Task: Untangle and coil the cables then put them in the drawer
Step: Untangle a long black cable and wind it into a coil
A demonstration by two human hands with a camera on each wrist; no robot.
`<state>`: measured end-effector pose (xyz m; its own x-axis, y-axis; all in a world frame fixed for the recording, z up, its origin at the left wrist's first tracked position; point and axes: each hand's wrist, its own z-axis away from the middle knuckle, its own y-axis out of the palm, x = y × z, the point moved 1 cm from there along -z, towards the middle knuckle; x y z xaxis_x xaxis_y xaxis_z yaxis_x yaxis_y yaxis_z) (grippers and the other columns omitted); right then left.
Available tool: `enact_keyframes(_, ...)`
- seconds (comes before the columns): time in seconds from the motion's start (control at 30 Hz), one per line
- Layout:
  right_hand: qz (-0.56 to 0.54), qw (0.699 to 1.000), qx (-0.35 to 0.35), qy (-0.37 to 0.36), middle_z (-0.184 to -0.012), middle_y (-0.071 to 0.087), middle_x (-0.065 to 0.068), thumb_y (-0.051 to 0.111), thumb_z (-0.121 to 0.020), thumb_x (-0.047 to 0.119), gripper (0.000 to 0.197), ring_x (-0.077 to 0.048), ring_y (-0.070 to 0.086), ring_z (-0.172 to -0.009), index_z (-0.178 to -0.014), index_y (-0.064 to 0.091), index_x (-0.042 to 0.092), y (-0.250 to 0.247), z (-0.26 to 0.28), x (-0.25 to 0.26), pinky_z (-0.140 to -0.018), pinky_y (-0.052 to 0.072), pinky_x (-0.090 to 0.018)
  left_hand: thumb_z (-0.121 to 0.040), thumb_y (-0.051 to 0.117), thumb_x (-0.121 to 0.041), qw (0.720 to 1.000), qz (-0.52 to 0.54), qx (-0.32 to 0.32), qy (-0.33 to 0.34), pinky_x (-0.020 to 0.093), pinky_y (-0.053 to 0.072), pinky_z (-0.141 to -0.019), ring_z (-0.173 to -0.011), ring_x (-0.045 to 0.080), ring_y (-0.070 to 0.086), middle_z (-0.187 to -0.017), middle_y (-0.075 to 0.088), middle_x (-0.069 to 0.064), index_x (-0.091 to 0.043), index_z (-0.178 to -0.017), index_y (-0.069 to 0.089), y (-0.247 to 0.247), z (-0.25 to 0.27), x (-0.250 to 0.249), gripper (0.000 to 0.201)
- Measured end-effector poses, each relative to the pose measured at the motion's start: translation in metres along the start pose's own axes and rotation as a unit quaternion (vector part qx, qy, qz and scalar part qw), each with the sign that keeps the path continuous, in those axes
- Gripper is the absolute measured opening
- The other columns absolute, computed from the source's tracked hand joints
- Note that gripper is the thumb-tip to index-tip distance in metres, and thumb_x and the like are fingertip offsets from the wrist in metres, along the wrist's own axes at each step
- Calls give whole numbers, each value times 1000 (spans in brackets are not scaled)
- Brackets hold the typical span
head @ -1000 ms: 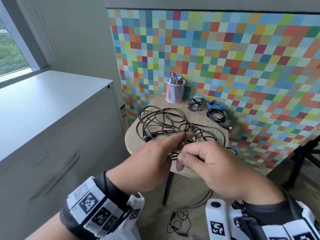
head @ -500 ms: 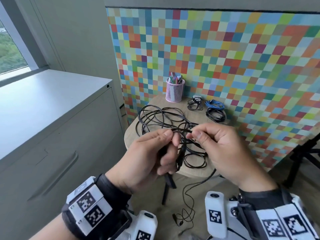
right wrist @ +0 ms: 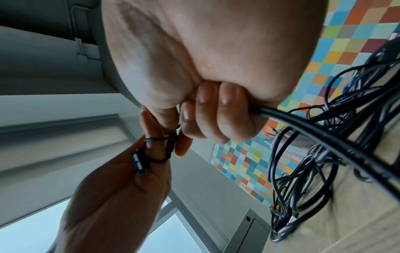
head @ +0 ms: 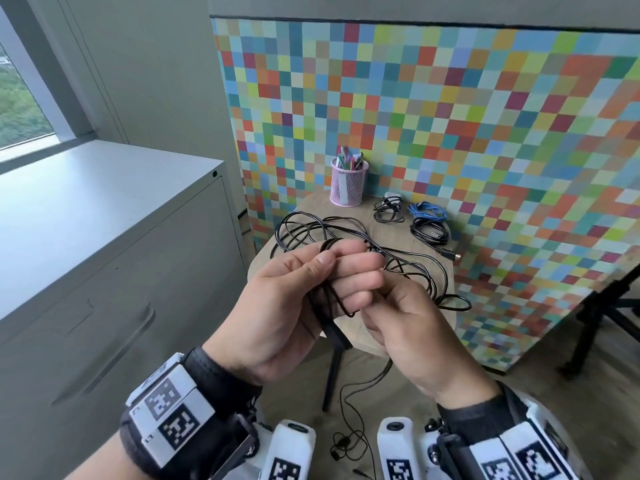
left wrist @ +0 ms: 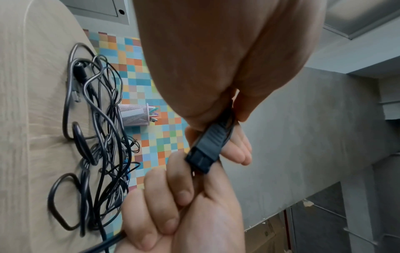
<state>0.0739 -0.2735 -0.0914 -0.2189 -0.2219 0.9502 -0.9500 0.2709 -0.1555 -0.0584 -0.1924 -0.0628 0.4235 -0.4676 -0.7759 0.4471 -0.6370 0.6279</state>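
Note:
A tangle of black cables (head: 349, 237) lies on the small round wooden table (head: 408, 327). My left hand (head: 311, 282) holds thin black cable looped around its fingers, with a black plug (left wrist: 205, 147) hanging below the palm. My right hand (head: 401, 317) is curled just right of it, gripping the same thin cable (right wrist: 324, 137), whose free length (head: 349, 403) trails down to the floor. Three small coiled cables, two black (head: 389, 207) (head: 431, 232) and one blue (head: 426, 210), rest at the table's back right. The grey cabinet drawer (head: 104, 344) at my left is closed.
A pink mesh pen cup (head: 347, 185) stands at the back of the table. A colourful checkered panel (head: 485, 133) stands behind and to the right. A black stand leg (head: 606, 313) is at the far right. The grey cabinet top (head: 86, 195) runs under a window.
Both hands have lifted and drawn closer to me. The thin cable now wraps my left fingers in loops, and my right hand has dropped below the left fingers.

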Motion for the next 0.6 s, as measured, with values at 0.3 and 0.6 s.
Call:
enact_keyframes(0.3, 190, 982, 11, 5, -61, 48, 14, 43, -109, 28, 35, -6, 38, -57, -80, 54, 45, 8, 4, -4, -57, 34, -29, -108, 36, -11, 992, -37, -80, 94, 39, 60, -95, -109, 35, 72, -121, 73, 22, 3, -122, 59, -3, -6, 2, 31)
enact_keyframes(0.6, 389, 918, 68, 33, -73, 59, 3, 42, -108, 33, 17, -14, 52, -67, -94, 52, 30, -1, 5, 3, -60, 44, -40, -102, 42, -17, 990, -78, -38, 109, 37, 61, -86, -101, 33, 75, -115, 75, 17, -1, -120, 60, -5, -1, 2, 31)
